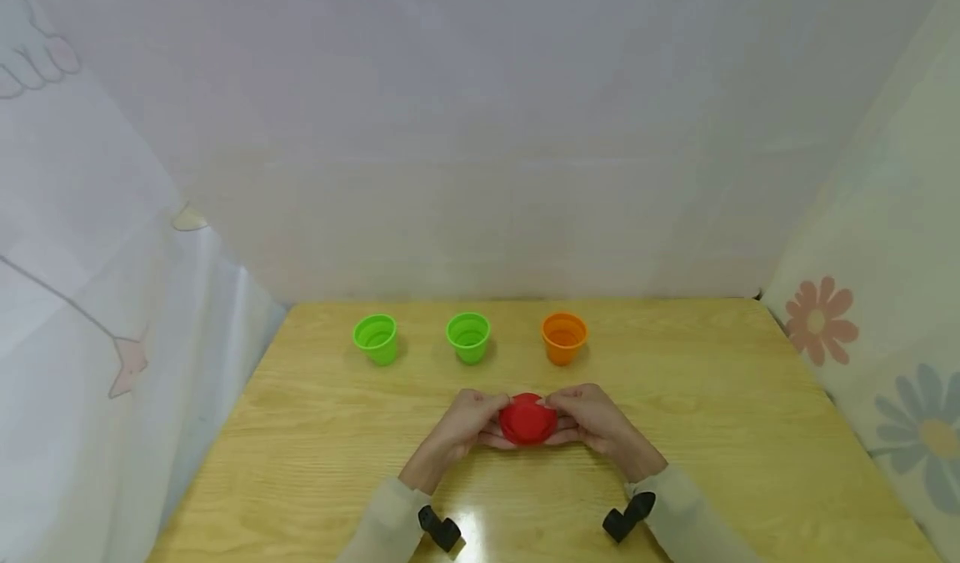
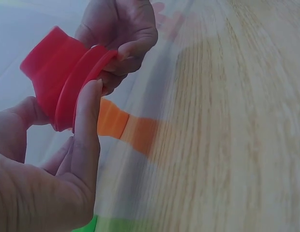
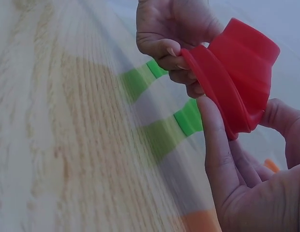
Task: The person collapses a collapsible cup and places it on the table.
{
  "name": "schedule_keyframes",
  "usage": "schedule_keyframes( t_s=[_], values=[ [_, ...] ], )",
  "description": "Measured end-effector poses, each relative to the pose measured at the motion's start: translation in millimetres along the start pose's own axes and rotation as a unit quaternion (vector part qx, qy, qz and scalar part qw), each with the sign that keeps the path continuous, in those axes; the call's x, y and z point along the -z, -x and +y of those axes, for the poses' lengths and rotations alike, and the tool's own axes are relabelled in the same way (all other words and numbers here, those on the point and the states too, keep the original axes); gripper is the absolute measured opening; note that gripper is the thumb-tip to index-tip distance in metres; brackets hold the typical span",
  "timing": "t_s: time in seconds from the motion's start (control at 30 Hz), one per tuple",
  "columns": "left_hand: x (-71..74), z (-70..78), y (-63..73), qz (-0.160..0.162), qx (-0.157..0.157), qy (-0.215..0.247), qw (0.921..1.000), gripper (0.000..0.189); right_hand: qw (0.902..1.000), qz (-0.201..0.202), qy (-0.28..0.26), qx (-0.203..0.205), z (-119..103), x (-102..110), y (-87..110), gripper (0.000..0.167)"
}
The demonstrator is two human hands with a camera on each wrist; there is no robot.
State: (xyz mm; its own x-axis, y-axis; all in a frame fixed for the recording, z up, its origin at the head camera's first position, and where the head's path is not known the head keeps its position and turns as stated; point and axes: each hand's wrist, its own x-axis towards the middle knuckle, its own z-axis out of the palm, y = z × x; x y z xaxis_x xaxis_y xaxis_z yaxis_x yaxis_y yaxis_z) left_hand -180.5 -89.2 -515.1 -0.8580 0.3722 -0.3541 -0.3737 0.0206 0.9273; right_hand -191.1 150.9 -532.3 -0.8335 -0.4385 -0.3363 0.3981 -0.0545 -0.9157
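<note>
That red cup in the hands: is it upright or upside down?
Upside down: in the wrist views, the red cup, held by the left hand and right hand, has its wide rim toward the table.

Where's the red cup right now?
Head view, lower centre: the red cup is held between the left hand and right hand, below and slightly left of the orange cup.

Red cup (image 1: 528,421) smooth, matt, rubbery; table (image 1: 315,438) glossy, grained wood
</note>
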Motion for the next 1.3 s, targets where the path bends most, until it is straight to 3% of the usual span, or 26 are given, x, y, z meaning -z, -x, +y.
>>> schedule_keyframes(
  t_s=[0.5,0.8,1.03,1.3],
  values=[
    [0.5,-6.7,4.4,0.014,-0.026,-0.042,0.9987,0.030,0.9985,0.028,0.046,0.009,3,-6,-1.4,0.035],
    [1.7,-7.6,5.3,0.014,-0.032,-0.059,0.9977,0.029,0.9928,0.054,0.106,0.011,8,-10,-2.8,0.026],
    [1.2,-6.2,0.5,0.017,-0.037,-0.059,0.9974,0.029,0.9955,0.045,0.083,-0.001,4,-7,0.2,0.030],
    [5.9,-11.6,-1.7,0.022,-0.026,-0.062,0.9975,0.033,0.9996,-0.010,0.010,-0.024,7,-7,1.9,0.037]
  ],
)
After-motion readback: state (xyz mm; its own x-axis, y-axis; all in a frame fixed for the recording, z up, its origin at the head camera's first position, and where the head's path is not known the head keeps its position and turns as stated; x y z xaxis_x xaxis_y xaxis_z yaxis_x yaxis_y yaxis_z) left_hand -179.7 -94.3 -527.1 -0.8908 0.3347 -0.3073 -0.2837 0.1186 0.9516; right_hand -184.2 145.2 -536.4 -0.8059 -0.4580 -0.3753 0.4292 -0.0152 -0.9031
